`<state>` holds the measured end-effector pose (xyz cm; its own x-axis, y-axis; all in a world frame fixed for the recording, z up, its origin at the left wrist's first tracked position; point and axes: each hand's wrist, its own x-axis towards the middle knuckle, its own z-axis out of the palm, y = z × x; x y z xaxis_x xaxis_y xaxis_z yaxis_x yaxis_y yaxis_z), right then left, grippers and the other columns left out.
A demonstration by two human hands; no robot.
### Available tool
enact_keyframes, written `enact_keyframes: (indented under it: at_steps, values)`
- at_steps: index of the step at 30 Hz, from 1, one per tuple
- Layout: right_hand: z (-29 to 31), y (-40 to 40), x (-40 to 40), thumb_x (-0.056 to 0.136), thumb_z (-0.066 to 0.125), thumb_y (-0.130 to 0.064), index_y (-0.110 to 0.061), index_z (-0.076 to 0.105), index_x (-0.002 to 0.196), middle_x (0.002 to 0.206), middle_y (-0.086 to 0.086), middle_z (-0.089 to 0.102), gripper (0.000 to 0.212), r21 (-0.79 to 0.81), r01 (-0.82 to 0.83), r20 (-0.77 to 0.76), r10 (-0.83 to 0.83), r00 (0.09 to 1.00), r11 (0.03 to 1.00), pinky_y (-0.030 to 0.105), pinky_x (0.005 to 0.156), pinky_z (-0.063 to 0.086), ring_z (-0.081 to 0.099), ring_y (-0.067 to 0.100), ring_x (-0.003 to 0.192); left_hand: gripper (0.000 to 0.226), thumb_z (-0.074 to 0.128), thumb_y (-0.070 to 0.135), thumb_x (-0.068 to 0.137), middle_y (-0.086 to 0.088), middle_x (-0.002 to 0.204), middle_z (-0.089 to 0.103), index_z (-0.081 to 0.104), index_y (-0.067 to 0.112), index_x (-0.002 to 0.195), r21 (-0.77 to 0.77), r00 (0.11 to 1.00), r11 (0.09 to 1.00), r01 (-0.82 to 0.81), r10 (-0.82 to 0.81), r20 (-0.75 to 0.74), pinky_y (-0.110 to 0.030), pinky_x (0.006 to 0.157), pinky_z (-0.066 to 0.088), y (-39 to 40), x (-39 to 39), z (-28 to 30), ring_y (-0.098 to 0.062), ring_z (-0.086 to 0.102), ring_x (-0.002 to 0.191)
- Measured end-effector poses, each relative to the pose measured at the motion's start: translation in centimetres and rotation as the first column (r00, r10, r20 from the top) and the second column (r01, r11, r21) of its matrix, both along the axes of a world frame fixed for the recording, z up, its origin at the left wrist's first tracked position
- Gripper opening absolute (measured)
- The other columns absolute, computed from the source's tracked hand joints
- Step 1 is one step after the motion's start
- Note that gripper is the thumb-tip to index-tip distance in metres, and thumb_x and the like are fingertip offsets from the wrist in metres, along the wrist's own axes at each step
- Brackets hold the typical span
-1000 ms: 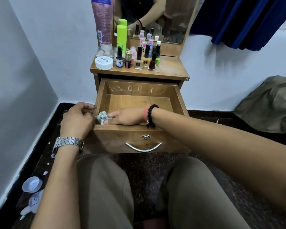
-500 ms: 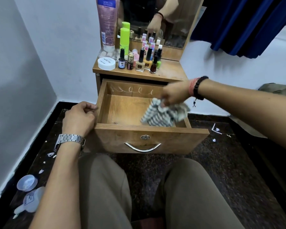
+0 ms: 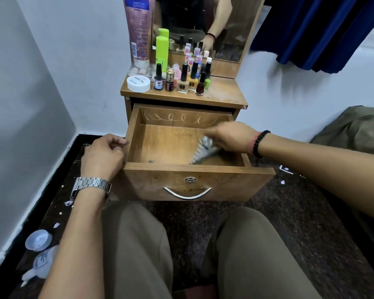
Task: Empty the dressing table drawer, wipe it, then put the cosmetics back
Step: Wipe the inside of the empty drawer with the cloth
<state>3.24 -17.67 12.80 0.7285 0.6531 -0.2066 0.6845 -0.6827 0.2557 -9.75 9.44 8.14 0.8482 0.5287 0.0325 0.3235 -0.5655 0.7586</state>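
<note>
The wooden drawer (image 3: 181,186) of the dressing table stands pulled out, with nothing inside but the cloth. My right hand (image 3: 231,137) grips a striped grey-and-white cloth (image 3: 203,153) that hangs down onto the drawer floor near the right side. My left hand (image 3: 104,156) has its fingers curled against the drawer's left front corner. The cosmetics stand on the table top (image 3: 222,93): several nail polish bottles (image 3: 186,80), a white jar (image 3: 138,83), a green bottle (image 3: 162,50) and a pink tube (image 3: 139,31).
A mirror (image 3: 205,24) rises behind the bottles. White walls close in on the left and back. A blue curtain (image 3: 324,31) hangs at upper right, an olive bag (image 3: 354,130) lies right. A white cap (image 3: 39,239) and bottle (image 3: 43,261) lie on the floor left.
My right hand swept the cloth from the drawer's front left, lifted it to the right, and now lowers it into the right part. My left hand stayed at the corner.
</note>
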Motion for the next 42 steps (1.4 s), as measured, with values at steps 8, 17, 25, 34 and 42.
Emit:
enact_keyframes:
  at_steps: [8, 17, 25, 34, 42]
  values:
    - [-4.0, 0.6, 3.2, 0.086, 0.060, -0.036, -0.016, 0.066, 0.087, 0.085, 0.005, 0.072, 0.020, -0.181, 0.346, -0.324, -0.388, 0.863, 0.921, 0.034, 0.069, 0.057, 0.067, 0.021, 0.072, 0.028, 0.050, 0.009, 0.083, -0.001, 0.106, 0.069, 0.068, 0.029, 0.090, 0.002, 1.000, 1.000, -0.004, 0.004, -0.019, -0.042, 0.090, 0.049, -0.1, -0.1, 0.2, -0.031, 0.060, 0.100]
    - [-9.5, -2.2, 7.9, 0.073, 0.060, -0.039, -0.023, 0.065, 0.083, 0.093, -0.001, 0.072, 0.019, -0.342, 0.293, -0.336, -0.407, 0.849, 0.893, 0.037, 0.071, 0.056, 0.061, 0.016, 0.070, 0.026, 0.050, 0.011, 0.082, 0.000, 0.102, 0.070, 0.065, 0.031, 0.085, -0.009, 1.000, 1.000, 0.008, -0.008, -0.017, -0.044, 0.090, 0.049, 0.0, -0.1, 0.1, -0.031, 0.061, 0.097]
    - [-3.1, 1.8, 0.8, 0.093, 0.057, -0.015, -0.015, 0.067, 0.094, 0.087, 0.003, 0.067, 0.010, -0.170, 0.361, -0.604, -0.386, 0.697, 0.917, 0.028, 0.066, 0.052, 0.061, 0.019, 0.074, 0.027, 0.049, 0.009, 0.082, -0.001, 0.104, 0.070, 0.064, 0.032, 0.085, 0.007, 1.000, 1.000, 0.007, -0.007, -0.009, -0.043, 0.091, 0.048, -0.1, -0.1, 0.2, -0.031, 0.061, 0.100]
    - [-3.7, 6.5, 2.6, 0.083, 0.071, -0.022, -0.023, 0.034, 0.144, 0.147, 0.005, 0.044, 0.071, 0.258, 0.149, -0.147, -0.113, 0.983, 0.954, 0.042, 0.102, 0.044, 0.049, 0.028, 0.126, 0.028, 0.048, 0.009, 0.082, 0.000, 0.103, 0.070, 0.065, 0.031, 0.087, 0.005, 1.000, 1.000, 0.001, -0.001, -0.012, -0.042, 0.089, 0.049, -0.1, -0.1, 0.2, -0.029, 0.061, 0.097]
    - [-4.0, 7.4, 1.9, 0.085, 0.059, -0.006, -0.022, 0.062, 0.109, 0.101, 0.000, 0.059, 0.030, 0.098, 0.006, -0.291, 0.023, 0.957, 0.995, 0.022, 0.060, 0.038, 0.058, 0.020, 0.090, 0.027, 0.049, 0.009, 0.083, 0.000, 0.105, 0.070, 0.065, 0.030, 0.088, 0.021, 1.000, 1.000, -0.004, 0.004, 0.003, -0.040, 0.088, 0.049, -0.1, -0.1, 0.1, -0.030, 0.061, 0.097]
